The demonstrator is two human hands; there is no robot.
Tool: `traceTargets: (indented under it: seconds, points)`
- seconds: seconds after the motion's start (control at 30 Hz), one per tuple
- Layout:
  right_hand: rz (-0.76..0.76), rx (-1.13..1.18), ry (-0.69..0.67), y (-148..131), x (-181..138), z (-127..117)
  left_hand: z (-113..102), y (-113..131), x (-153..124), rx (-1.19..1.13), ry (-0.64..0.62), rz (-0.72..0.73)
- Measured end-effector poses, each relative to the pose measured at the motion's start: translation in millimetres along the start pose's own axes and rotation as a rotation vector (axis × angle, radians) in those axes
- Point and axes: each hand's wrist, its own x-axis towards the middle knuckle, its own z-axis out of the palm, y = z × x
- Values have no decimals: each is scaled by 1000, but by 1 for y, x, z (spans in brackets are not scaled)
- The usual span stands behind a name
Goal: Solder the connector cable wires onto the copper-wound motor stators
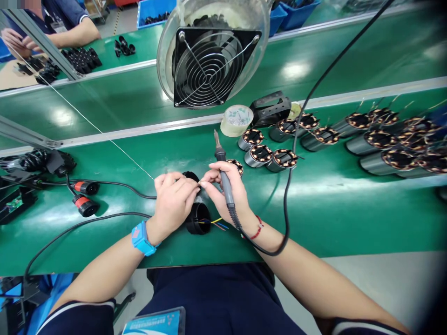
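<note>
My right hand [228, 193] is closed around a grey soldering iron [226, 184], its metal tip pointing up and away. A thin strand of solder wire [104, 134] runs from the upper left into my closed left hand [174, 197]. The fingertips of both hands meet in a pinch; what lies between them is too small to make out. Just below and behind them is a black cylindrical housing [198, 225] with its open end to the right. Yellow, blue and reddish wires [218, 222] stick out of it. My left hand partly covers the housing.
Several wound motor stators [258, 156] stand at the right. A fan [207, 70] hangs ahead, above a translucent round block [236, 120] and a black bracket [270, 109]. Cables with orange-banded connectors [85, 204] lie left. The iron's cord [287, 214] loops over my right forearm. A co-worker's arm [73, 35] shows beyond.
</note>
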Motion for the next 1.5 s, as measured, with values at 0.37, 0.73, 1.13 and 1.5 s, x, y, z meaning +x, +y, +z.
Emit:
traceTargets:
  seconds: [0.37, 0.73, 1.13, 1.5]
  points:
    - [-9, -241, -150, -18, 0, -18, -2, -19, 17, -429, -169, -367]
    - [-88, -673, 92, -39, 2, -97, 6, -18, 73, -348, -483, -164]
    - [-108, -322, -157, -31, 9, -51, -16, -23, 75, -973, -555, -266]
    - [36, -259, 11, -14, 8, -27, -24, -21, 74, -837, -596, -44]
